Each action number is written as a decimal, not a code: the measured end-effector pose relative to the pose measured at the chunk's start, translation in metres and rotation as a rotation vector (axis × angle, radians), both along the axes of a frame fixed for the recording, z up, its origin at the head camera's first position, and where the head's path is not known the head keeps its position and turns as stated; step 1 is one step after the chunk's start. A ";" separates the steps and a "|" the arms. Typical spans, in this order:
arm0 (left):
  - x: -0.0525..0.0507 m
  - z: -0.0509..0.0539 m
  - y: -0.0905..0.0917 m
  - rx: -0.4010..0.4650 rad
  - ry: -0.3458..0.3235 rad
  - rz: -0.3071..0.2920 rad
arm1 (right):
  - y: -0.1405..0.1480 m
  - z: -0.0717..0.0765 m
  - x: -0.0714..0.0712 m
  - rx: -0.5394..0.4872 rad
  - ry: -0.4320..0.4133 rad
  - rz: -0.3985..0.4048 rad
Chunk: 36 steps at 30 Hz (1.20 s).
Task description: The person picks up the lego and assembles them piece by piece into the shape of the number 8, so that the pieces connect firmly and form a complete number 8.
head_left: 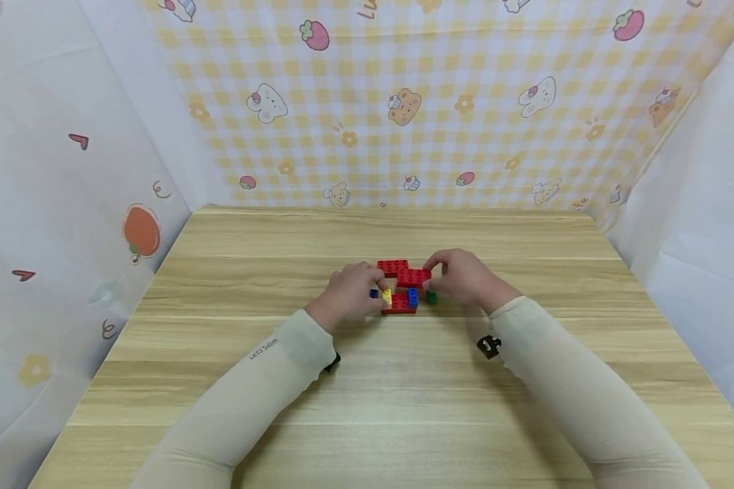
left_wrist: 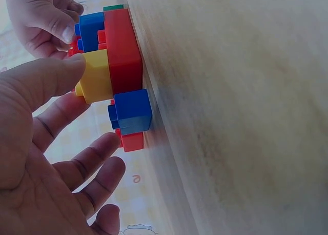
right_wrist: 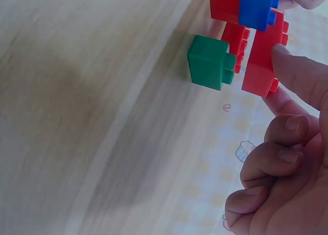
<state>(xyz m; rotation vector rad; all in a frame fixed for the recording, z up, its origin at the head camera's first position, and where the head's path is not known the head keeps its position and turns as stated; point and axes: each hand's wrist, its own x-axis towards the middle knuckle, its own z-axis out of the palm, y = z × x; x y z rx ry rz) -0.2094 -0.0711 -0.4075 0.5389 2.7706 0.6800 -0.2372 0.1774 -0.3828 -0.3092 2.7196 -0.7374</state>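
Note:
My left hand (head_left: 353, 292) pinches a yellow brick (left_wrist: 97, 77) between thumb and index finger, its other fingers spread. The yellow brick stands on one end of a red brick (left_wrist: 124, 55) lying on the table. A blue brick (head_left: 412, 299) stands on that red brick's other end. My right hand (head_left: 461, 275) grips another red brick (right_wrist: 260, 63) by its right end, raised above the table behind the blue brick. Farther back lies one more red brick (head_left: 392, 265). A green brick (right_wrist: 207, 62) sits right of the assembly, a second blue brick (left_wrist: 134, 112) left of it.
A wooden table (head_left: 397, 421) carries everything. A yellow checked cloth (head_left: 373, 156) hangs behind it, and white cloth (head_left: 55, 204) hangs at the sides. A black strap piece (head_left: 489, 346) shows by the right sleeve, and another dark piece (head_left: 333, 363) under the left sleeve.

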 end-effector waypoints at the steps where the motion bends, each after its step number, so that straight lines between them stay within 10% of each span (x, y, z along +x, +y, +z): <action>1: 0.000 0.000 0.000 0.000 -0.001 0.001 | 0.001 0.001 0.000 -0.003 0.002 0.000; 36: -0.001 -0.003 -0.001 0.063 -0.018 0.030 | 0.005 -0.009 0.019 -0.273 0.014 0.048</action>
